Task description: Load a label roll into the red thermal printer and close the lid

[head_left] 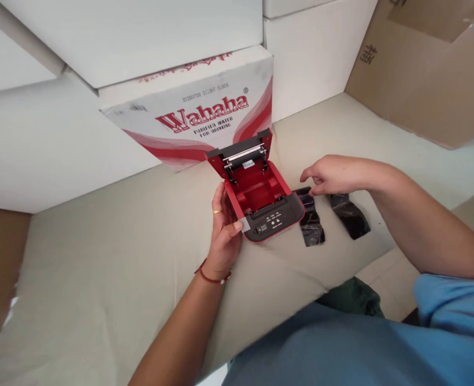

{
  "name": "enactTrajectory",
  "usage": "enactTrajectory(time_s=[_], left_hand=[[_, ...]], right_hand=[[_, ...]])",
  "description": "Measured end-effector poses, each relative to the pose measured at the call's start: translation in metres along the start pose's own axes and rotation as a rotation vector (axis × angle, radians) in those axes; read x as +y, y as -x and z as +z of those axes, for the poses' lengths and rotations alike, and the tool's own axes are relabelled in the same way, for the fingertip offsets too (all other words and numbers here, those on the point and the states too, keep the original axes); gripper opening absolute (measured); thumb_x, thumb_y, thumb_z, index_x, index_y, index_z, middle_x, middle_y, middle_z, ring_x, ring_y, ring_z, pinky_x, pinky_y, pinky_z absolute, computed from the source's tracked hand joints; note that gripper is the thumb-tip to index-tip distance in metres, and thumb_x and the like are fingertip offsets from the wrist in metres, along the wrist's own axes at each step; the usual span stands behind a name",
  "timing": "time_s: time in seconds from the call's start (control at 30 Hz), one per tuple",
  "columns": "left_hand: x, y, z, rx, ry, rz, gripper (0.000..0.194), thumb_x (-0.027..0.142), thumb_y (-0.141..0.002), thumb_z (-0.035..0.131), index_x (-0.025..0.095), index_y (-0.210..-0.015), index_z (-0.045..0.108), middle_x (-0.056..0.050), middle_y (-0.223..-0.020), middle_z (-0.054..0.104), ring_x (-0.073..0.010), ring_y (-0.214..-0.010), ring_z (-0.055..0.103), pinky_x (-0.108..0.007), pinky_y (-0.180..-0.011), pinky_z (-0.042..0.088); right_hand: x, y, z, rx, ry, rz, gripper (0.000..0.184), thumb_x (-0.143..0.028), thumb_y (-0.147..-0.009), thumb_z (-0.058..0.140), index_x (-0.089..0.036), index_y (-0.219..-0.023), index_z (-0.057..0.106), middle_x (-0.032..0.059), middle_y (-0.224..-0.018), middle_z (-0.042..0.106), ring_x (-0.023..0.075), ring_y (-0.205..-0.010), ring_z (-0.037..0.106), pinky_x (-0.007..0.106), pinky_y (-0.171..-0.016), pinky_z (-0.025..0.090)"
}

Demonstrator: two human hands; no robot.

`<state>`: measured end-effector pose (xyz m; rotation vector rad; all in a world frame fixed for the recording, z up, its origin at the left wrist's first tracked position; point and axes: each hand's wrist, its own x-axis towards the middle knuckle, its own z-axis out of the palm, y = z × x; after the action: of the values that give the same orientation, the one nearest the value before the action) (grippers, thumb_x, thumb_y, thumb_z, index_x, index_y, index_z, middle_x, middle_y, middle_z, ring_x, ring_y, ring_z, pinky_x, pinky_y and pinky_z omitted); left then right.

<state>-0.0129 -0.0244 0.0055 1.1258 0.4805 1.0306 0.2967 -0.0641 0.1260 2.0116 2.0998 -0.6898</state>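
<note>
A small red and black label printer [261,187] rests on the cloth-covered surface with its lid raised. Its red inner compartment shows no roll. My left hand [226,225] grips the printer's left side, the thumb on the front corner and the other fingers partly hidden along the side. A small greyish piece [244,224] lies at that corner, by the thumb. To the right of the printer, my right hand [328,175] hovers over two crinkled black strips, thumb and index finger apart and nothing visible between them. One black strip [312,222] is beside the printer; the other black strip [352,217] lies farther right.
A Wahaha water carton [216,110] stands right behind the printer's raised lid. White boxes [140,37] are stacked along the back. A brown cardboard box [426,69] stands at the back right. Beige cloth [112,257] covers the surface.
</note>
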Motion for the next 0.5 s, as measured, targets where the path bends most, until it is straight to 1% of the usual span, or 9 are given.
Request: enactTrajectory(time_s=[0.03,0.07,0.13,0.23,0.3,0.37,0.4,0.47,0.5], left_hand=[[0.001,0.0,0.001,0.002,0.007,-0.003,0.086,0.051,-0.08,0.088,0.046,-0.158,0.055,0.002,-0.181,0.04,-0.0347,-0.171,0.032,-0.053,-0.138,0.036],[0.001,0.0,0.001,0.005,0.015,-0.004,0.085,0.051,-0.079,0.088,0.046,-0.158,0.056,0.003,-0.18,0.041,-0.0345,-0.17,0.033,-0.052,-0.139,0.036],[0.002,0.0,0.001,0.012,0.029,-0.012,0.085,0.048,-0.077,0.089,0.046,-0.156,0.058,0.003,-0.179,0.043,-0.0342,-0.169,0.035,-0.052,-0.139,0.036],[0.001,-0.001,0.0,0.022,0.04,-0.019,0.085,0.046,-0.076,0.09,0.046,-0.155,0.06,0.004,-0.178,0.044,-0.0338,-0.17,0.034,-0.051,-0.14,0.034],[-0.001,-0.001,-0.002,0.016,0.033,-0.011,0.085,0.047,-0.077,0.09,0.046,-0.155,0.059,0.004,-0.178,0.044,-0.0336,-0.17,0.032,-0.051,-0.141,0.032],[-0.002,-0.001,-0.003,-0.002,0.018,0.003,0.084,0.048,-0.078,0.089,0.046,-0.157,0.057,0.004,-0.178,0.043,-0.0333,-0.171,0.031,-0.051,-0.141,0.031],[-0.003,-0.001,-0.004,-0.014,0.009,0.011,0.084,0.049,-0.079,0.088,0.047,-0.157,0.056,0.004,-0.179,0.043,-0.033,-0.171,0.031,-0.052,-0.141,0.031],[-0.004,-0.001,-0.005,-0.031,-0.006,0.018,0.084,0.05,-0.081,0.087,0.048,-0.158,0.055,0.004,-0.18,0.041,-0.0327,-0.171,0.031,-0.052,-0.141,0.031],[-0.005,-0.001,-0.006,-0.035,-0.012,0.019,0.084,0.05,-0.081,0.087,0.048,-0.159,0.054,0.004,-0.18,0.04,-0.0327,-0.171,0.032,-0.052,-0.141,0.032]], right_hand=[[0.005,0.007,-0.004,0.006,-0.037,0.015,0.044,-0.031,-0.094,0.071,-0.019,-0.135,0.08,0.0016,-0.079,0.081,0.0141,-0.063,0.067,0.028,-0.064,0.046],[0.014,0.015,-0.006,0.01,-0.063,0.043,0.047,-0.034,-0.095,0.066,-0.021,-0.139,0.078,0.0025,-0.087,0.083,0.0168,-0.068,0.07,0.03,-0.068,0.049],[0.035,0.029,-0.004,0.023,-0.073,0.111,0.049,-0.036,-0.092,0.063,-0.025,-0.137,0.079,0.0048,-0.102,0.085,0.0225,-0.08,0.075,0.034,-0.075,0.053],[0.06,0.038,0.013,0.031,-0.049,0.12,0.052,-0.035,-0.085,0.066,-0.026,-0.134,0.081,0.0086,-0.13,0.082,0.031,-0.109,0.077,0.041,-0.093,0.058],[0.065,0.035,0.026,0.045,-0.04,0.109,0.052,-0.031,-0.085,0.067,-0.027,-0.134,0.082,0.0084,-0.137,0.08,0.0328,-0.12,0.076,0.042,-0.1,0.058],[0.065,0.032,0.033,0.072,-0.014,0.109,0.05,-0.027,-0.088,0.065,-0.027,-0.135,0.082,0.0083,-0.135,0.081,0.032,-0.121,0.076,0.04,-0.1,0.058],[0.063,0.033,0.034,0.074,0.001,0.119,0.048,-0.024,-0.088,0.065,-0.027,-0.133,0.082,0.0082,-0.132,0.083,0.0313,-0.118,0.077,0.039,-0.097,0.058],[0.062,0.044,0.032,0.018,-0.006,0.089,0.041,-0.022,-0.086,0.071,-0.027,-0.125,0.086,0.0077,-0.12,0.086,0.0284,-0.105,0.08,0.036,-0.087,0.059],[0.061,0.053,0.03,0.046,-0.03,0.06,0.034,-0.024,-0.086,0.075,-0.026,-0.116,0.088,0.0071,-0.111,0.088,0.0254,-0.096,0.08,0.034,-0.082,0.058]])
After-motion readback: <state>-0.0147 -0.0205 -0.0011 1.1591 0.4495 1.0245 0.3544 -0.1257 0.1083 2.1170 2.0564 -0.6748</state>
